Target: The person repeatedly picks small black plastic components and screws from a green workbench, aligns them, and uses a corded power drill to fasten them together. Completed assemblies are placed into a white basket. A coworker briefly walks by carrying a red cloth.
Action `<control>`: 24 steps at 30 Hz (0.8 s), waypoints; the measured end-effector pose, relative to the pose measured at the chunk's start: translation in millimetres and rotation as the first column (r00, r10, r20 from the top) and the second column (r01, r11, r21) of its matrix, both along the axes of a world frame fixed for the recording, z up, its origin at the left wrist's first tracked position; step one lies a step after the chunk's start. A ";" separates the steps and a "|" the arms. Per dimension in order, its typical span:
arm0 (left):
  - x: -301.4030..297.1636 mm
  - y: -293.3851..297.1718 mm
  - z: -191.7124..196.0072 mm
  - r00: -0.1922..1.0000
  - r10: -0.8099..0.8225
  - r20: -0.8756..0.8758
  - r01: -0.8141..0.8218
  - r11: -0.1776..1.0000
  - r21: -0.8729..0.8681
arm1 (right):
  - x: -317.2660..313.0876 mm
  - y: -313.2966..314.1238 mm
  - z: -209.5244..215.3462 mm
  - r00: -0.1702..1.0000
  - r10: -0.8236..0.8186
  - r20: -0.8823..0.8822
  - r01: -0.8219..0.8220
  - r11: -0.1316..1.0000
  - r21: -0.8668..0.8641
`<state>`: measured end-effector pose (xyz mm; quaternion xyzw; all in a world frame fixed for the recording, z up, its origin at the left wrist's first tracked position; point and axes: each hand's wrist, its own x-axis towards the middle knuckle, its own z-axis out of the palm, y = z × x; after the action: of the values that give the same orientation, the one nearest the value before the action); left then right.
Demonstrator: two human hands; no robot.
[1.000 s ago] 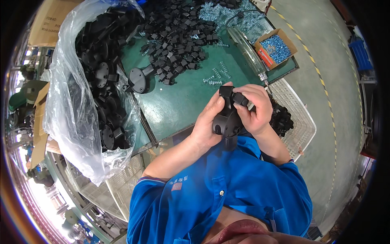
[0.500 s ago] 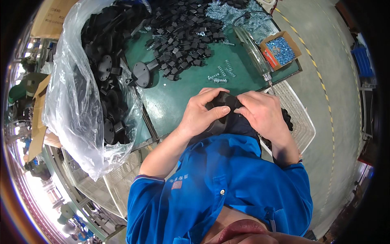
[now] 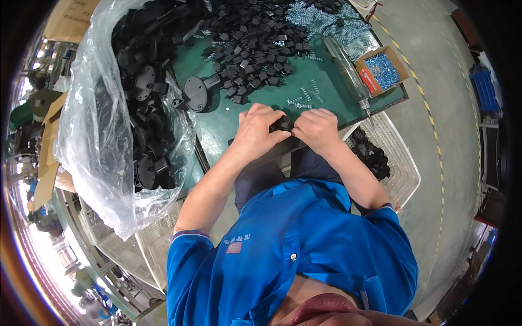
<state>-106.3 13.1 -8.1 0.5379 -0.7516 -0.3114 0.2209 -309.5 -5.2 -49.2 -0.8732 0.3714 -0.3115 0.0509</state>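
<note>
Just off the near edge of the green table (image 3: 217,136), my left hand (image 3: 254,129) is wrapped round a black plastic part (image 3: 280,124). Most of that part is hidden by fingers. Against its right end, my right hand (image 3: 318,129) is closed with its fingertips curled in; whether a smaller piece is pinched there cannot be seen. A few loose springs (image 3: 306,96) lie just beyond the hands. Left of them rests a single black part with a round flat base and a short stem (image 3: 197,93).
Small black square pieces (image 3: 255,54) are heaped at the table's far side, beside piled springs (image 3: 326,19). An electric screwdriver (image 3: 347,68) and a carton of blue screws (image 3: 380,70) sit right. A clear bag (image 3: 89,136) of black parts stands left; a white crate (image 3: 405,163) holds black pieces.
Both hands have moved away from my body and a little left, carrying the black part toward the table edge. The part is now more covered by my fingers.
</note>
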 end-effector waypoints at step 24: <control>-8.4 6.4 -3.9 0.973 -0.037 0.229 0.089 0.972 -0.219 | -65.0 -61.0 77.1 0.810 -0.448 0.379 0.232 0.837 0.495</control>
<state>-114.7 19.5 -12.0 0.5163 -0.8191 -0.1676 0.1854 -374.5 -66.2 27.9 -0.6521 0.5595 -0.4330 0.2724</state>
